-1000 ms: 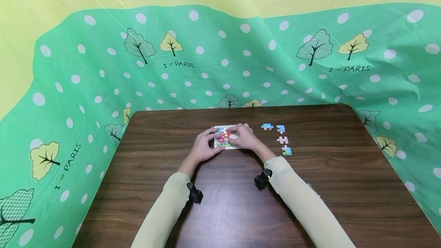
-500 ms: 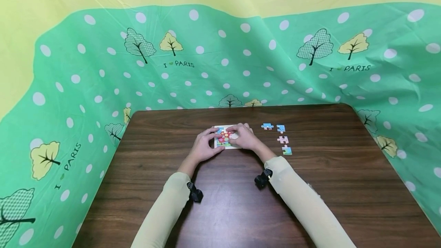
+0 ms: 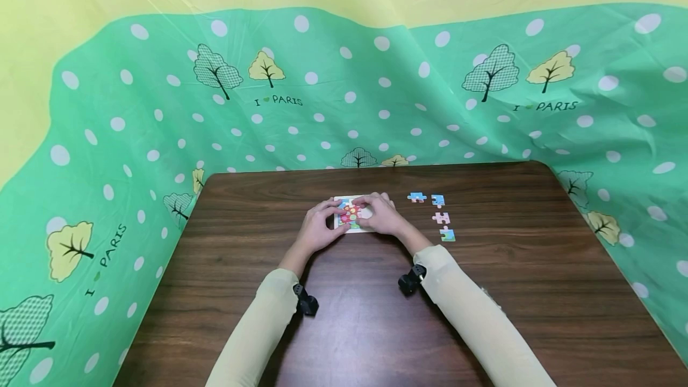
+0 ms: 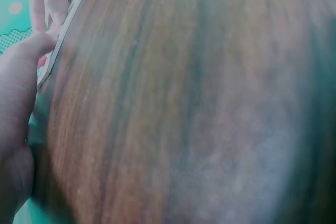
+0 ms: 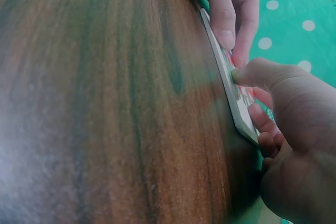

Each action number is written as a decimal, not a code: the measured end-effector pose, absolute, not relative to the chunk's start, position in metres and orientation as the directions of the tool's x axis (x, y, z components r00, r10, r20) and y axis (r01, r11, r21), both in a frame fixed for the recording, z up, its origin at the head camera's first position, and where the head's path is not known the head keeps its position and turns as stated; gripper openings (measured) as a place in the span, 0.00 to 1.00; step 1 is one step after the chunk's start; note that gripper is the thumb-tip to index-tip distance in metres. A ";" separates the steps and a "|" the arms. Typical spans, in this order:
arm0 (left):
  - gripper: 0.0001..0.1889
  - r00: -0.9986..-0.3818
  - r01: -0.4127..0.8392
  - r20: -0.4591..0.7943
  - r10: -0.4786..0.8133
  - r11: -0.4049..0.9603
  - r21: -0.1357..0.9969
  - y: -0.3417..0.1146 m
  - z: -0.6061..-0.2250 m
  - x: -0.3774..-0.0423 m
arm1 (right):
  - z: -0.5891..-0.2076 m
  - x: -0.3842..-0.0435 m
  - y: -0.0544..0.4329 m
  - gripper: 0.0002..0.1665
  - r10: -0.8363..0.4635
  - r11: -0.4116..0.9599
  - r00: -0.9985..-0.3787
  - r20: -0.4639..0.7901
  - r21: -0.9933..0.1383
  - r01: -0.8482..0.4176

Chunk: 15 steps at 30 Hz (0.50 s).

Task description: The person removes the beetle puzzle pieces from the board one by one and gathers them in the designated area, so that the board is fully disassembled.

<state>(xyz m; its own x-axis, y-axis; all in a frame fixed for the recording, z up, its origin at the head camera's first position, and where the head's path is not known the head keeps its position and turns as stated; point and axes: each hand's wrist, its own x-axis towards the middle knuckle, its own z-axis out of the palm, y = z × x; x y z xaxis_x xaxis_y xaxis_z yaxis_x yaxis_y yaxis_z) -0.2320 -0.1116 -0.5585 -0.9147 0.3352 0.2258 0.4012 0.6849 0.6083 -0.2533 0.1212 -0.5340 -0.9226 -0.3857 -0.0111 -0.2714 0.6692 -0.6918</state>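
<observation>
Both hands meet on the puzzle board [image 3: 352, 215], which lies flat on the table [image 3: 376, 315] straight ahead of the person, near the far-middle of it. The left hand [image 3: 318, 227] grips the board's left edge, fingers curled over it; the right hand [image 3: 383, 214] pinches the right side, fingers resting on the picture. Neither hand is nearer: the board sits between them. Four loose pieces [image 3: 439, 217] lie to the right, closer to the right hand.
</observation>
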 end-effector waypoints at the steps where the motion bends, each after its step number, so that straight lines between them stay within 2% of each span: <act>1: 0.22 -0.915 0.400 0.226 0.333 0.684 0.610 -0.111 -0.558 -0.232 | -0.534 -0.253 0.121 0.36 -0.385 0.665 -0.923 -0.009 -0.696 -0.271; 15: 0.22 -0.916 0.400 0.241 0.321 0.671 0.624 -0.111 -0.558 -0.232 | -0.541 -0.254 0.123 0.32 -0.381 0.637 -0.924 0.032 -0.715 -0.287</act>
<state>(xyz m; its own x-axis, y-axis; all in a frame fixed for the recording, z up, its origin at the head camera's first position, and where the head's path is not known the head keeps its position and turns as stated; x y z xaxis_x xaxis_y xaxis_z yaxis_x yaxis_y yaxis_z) -0.2322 -0.1106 -0.5576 -0.9158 0.3215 0.2409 0.3998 0.6712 0.6242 -0.2540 0.1233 -0.5409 -0.9242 -0.3805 0.0320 -0.2871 0.6371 -0.7153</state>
